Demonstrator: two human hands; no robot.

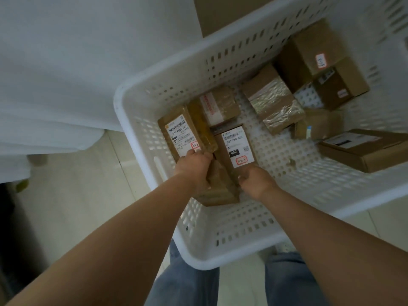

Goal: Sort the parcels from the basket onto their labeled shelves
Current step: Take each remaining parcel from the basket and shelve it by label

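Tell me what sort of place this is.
Probably a parcel sorting or mail room: a white perforated plastic basket holds brown cardboard parcels with barcoded shipping labels and handwritten red-bordered code stickers.

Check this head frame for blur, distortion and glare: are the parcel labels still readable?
Head view: wide-angle bending curves the basket rim; far parcels top right are motion-smeared; the taped parcel shows tape glare; the two printed labels by the left hand and right hand are partly legible; lighting dim, soft.
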